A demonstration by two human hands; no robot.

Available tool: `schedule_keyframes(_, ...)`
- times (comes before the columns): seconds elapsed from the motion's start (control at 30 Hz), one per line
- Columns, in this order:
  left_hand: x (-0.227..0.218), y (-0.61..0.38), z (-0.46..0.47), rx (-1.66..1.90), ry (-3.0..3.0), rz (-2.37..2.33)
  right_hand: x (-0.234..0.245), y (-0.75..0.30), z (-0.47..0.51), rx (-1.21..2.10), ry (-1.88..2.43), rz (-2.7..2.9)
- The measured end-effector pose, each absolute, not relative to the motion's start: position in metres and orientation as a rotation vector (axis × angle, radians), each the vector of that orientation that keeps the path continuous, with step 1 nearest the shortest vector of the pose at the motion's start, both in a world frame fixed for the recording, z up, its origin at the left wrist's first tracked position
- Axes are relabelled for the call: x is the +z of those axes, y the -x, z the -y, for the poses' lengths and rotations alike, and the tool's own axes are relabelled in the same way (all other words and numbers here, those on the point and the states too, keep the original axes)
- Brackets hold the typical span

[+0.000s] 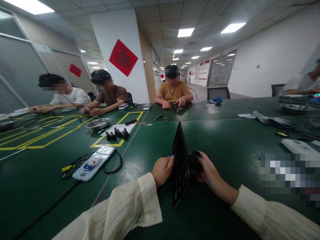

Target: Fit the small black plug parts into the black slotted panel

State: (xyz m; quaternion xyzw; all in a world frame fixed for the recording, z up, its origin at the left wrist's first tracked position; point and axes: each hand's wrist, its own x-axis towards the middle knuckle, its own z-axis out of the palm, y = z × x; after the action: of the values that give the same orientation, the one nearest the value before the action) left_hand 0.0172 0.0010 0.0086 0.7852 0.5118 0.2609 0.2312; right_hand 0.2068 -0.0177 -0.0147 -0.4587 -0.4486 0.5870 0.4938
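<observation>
A thin black panel (180,166) stands nearly edge-on to me above the green table. My left hand (163,170) is closed on its left side, the thumb pressed against the face and the other fingers mostly hidden. On the panel's right side sits a dark block-like mount (194,161), apparently joined to it. My right hand (210,173) is wrapped round that mount, thumb on top; its fingertips are partly hidden. What kind of device the panel is, I cannot make out.
On the green table (150,206), a phone (95,163) lies left beside a black cable (120,163). Beyond it are several black cylindrical parts (117,134) and a metal bowl (98,124). A screwdriver (157,117) lies ahead. A co-worker (172,88) sits opposite; gloves (272,120) lie right.
</observation>
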Motion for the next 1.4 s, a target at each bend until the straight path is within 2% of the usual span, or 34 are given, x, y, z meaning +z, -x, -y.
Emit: schedule_keyframes(1.4, 0.0119, -0.0148, 0.0025, 0.658, -2.278, -1.330, -0.0150, -0.2070, 0.0158, 1.452, 1.053, 1.052)
